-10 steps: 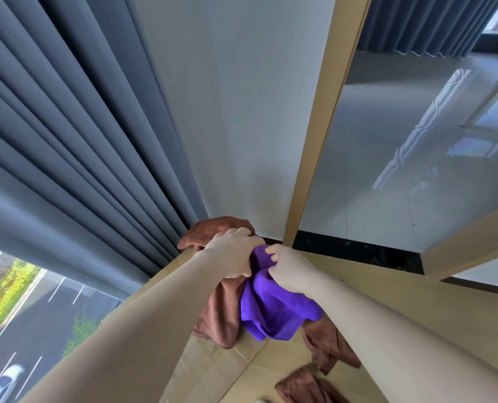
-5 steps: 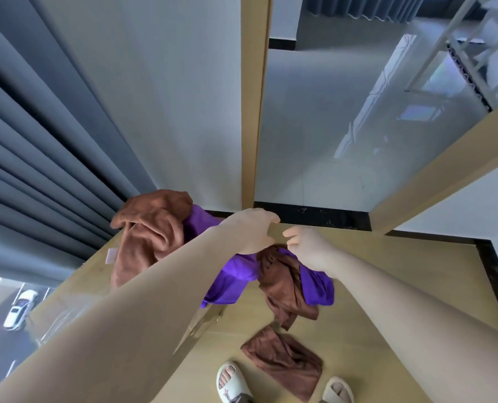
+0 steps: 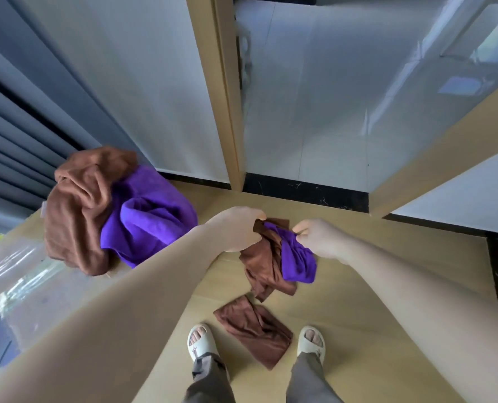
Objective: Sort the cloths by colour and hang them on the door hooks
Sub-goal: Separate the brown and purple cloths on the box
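Brown cloth in hand (image 3: 263, 264): it hangs bunched from the left hand (image 3: 236, 228), whose fingers are curled shut around its top edge; the rest drapes down below the fist, clear of the floor.
Purple cloth in hand (image 3: 295, 261): it lies against the right side of the held brown cloth; the right hand (image 3: 319, 238) pinches its upper edge, thumb and fingertips pressed together on the fabric, and the cloth falls below and to the left of those fingers.
Gap between hands: the two hands are near each other at the same height, with the tops of both cloths stretched across the short space between them.
Brown cloth on floor (image 3: 253, 330): it lies crumpled on the wooden floor (image 3: 387, 286), between the person's two slippered feet and directly under the held bundle, well apart from any fingers.
Left slipper (image 3: 198, 341): pale, open-toed, just beside the fallen cloth's left edge.
Right slipper (image 3: 311, 341): pale, open-toed, just beside the cloth's right edge.
Heap at left: a large brown cloth (image 3: 79, 207) and a large purple cloth (image 3: 149, 219) lie piled together, touching, on a raised surface left of the left forearm; no hand touches them.
Door frame (image 3: 224, 97): a light wooden upright stands beyond the hands; whether it bears hooks cannot be told.
Curtain (image 3: 12, 135): grey pleats at far left.
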A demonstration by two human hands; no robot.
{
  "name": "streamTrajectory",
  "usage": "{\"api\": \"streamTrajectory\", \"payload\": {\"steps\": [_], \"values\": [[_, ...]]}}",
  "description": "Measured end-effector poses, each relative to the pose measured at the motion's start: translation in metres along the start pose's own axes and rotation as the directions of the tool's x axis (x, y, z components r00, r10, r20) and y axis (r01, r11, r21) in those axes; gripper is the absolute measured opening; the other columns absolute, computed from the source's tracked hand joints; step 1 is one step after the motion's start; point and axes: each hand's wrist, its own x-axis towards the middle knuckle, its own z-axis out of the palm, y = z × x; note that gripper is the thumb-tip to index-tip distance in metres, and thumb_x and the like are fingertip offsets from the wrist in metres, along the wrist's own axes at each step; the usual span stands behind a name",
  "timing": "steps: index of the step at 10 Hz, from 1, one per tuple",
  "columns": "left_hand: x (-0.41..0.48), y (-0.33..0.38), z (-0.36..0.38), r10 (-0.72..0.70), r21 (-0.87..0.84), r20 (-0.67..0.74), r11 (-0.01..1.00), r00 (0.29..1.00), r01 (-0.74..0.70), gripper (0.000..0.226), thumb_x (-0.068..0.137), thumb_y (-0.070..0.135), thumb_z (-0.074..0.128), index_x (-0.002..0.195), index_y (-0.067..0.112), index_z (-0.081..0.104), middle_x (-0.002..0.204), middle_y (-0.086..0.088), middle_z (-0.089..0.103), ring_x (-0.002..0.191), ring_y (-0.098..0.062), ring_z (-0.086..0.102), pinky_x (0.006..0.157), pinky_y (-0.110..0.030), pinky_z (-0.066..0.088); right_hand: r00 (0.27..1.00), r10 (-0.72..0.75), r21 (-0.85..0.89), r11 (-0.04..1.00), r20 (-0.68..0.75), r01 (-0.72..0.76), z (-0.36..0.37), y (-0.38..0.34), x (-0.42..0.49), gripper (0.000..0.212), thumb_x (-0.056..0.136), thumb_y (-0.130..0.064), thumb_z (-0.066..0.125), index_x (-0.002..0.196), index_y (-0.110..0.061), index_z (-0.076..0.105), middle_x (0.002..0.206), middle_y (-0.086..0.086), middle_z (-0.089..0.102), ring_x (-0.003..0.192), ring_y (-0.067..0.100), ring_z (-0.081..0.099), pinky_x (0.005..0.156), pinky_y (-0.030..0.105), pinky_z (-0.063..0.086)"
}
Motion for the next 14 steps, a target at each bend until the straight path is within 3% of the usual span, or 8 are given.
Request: {"api": "streamTrajectory", "payload": {"steps": [4, 6, 8, 9, 10, 11, 12, 14], "values": [[0.045, 0.007, 0.149, -0.223, -0.113, 0.119, 0.965, 0.967, 0.237, 0.057, 0.101, 0.023, 0.055, 0.154, 0.029, 0.038, 0.151, -0.004, 0.049, 0.134, -0.026, 0.049, 0.104, -0.034, 0.044, 0.991, -0.041, -0.156, 0.986, 0.128, 0.062, 0.031, 0.095, 0.043, 0.041, 0.098, -0.030, 0.061, 0.138, -0.021, 0.059, 0.133, 0.003, 0.065, 0.119, 0.025, 0.061, 0.101, 0.036, 0.049], [0.074, -0.015, 0.212, -0.266, -0.160, 0.106, 0.947, 0.958, 0.280, 0.061, 0.100, 0.030, 0.059, 0.156, 0.029, 0.034, 0.158, -0.003, 0.038, 0.132, -0.027, 0.051, 0.100, -0.035, 0.047, 0.976, -0.104, -0.223, 0.964, 0.190, 0.146, 0.079, 0.116, 0.083, 0.042, 0.098, -0.030, 0.062, 0.138, -0.018, 0.058, 0.123, 0.002, 0.067, 0.096, 0.023, 0.063, 0.093, 0.035, 0.051], [0.120, -0.047, 0.281, -0.314, -0.239, 0.063, 0.917, 0.947, 0.319, 0.065, 0.098, 0.029, 0.063, 0.156, 0.032, 0.033, 0.156, -0.002, 0.037, 0.132, -0.026, 0.051, 0.095, -0.032, 0.043, 0.968, -0.124, -0.285, 0.940, 0.216, 0.184, 0.141, 0.143, 0.145, 0.046, 0.097, -0.038, 0.063, 0.141, -0.024, 0.055, 0.131, 0.002, 0.066, 0.111, 0.026, 0.065, 0.087, 0.031, 0.049], [0.146, -0.063, 0.318, -0.345, -0.259, 0.070, 0.900, 0.936, 0.352, 0.068, 0.096, 0.029, 0.064, 0.156, 0.033, 0.032, 0.151, -0.004, 0.040, 0.129, -0.031, 0.052, 0.098, -0.044, 0.050, 0.967, -0.151, -0.264, 0.943, 0.206, 0.203, 0.174, 0.160, 0.178, 0.047, 0.096, -0.035, 0.064, 0.140, -0.022, 0.057, 0.135, 0.003, 0.064, 0.118, 0.025, 0.061, 0.082, 0.027, 0.040], [0.170, -0.077, 0.357, -0.347, -0.234, 0.073, 0.905, 0.935, 0.354, 0.068, 0.095, 0.030, 0.062, 0.155, 0.036, 0.031, 0.147, -0.005, 0.041, 0.125, -0.033, 0.054, 0.096, -0.049, 0.052, 0.960, -0.166, -0.244, 0.945, 0.223, 0.220, 0.210, 0.180, 0.205, 0.048, 0.095, -0.031, 0.066, 0.140, -0.018, 0.056, 0.135, 0.005, 0.063, 0.121, 0.027, 0.059, 0.093, 0.033, 0.048], [0.186, -0.090, 0.395, -0.326, -0.217, 0.092, 0.915, 0.941, 0.339, 0.063, 0.096, 0.038, 0.061, 0.153, 0.031, 0.035, 0.147, -0.008, 0.041, 0.130, -0.035, 0.050, 0.102, -0.052, 0.049, 0.955, -0.175, -0.254, 0.938, 0.241, 0.236, 0.245, 0.204, 0.228, 0.029, 0.092, -0.027, 0.065, 0.121, -0.020, 0.063, 0.118, 0.005, 0.067, 0.109, 0.028, 0.060, 0.086, 0.035, 0.049], [0.198, -0.102, 0.432, -0.321, -0.190, 0.096, 0.923, 0.942, 0.334, 0.055, 0.094, 0.031, 0.062, 0.145, 0.028, 0.041, 0.144, -0.009, 0.042, 0.127, -0.036, 0.050, 0.099, -0.049, 0.050, 0.954, -0.183, -0.303, 0.919, 0.237, 0.251, 0.272, 0.222, 0.242, 0.037, 0.092, -0.028, 0.064, 0.128, -0.019, 0.060, 0.124, 0.007, 0.064, 0.110, 0.030, 0.059, 0.079, 0.031, 0.041], [0.223, -0.136, 0.504, -0.315, -0.165, 0.095, 0.931, 0.944, 0.327, 0.065, 0.092, 0.023, 0.064, 0.150, 0.029, 0.037, 0.146, -0.010, 0.041, 0.133, -0.035, 0.045, 0.104, -0.048, 0.046, 0.966, -0.185, -0.361, 0.901, 0.179, 0.240, 0.327, 0.254, 0.280, 0.055, 0.092, -0.029, 0.066, 0.144, -0.020, 0.049, 0.148, 0.011, 0.049, 0.133, 0.035, 0.047, 0.102, 0.045, 0.044]]}}
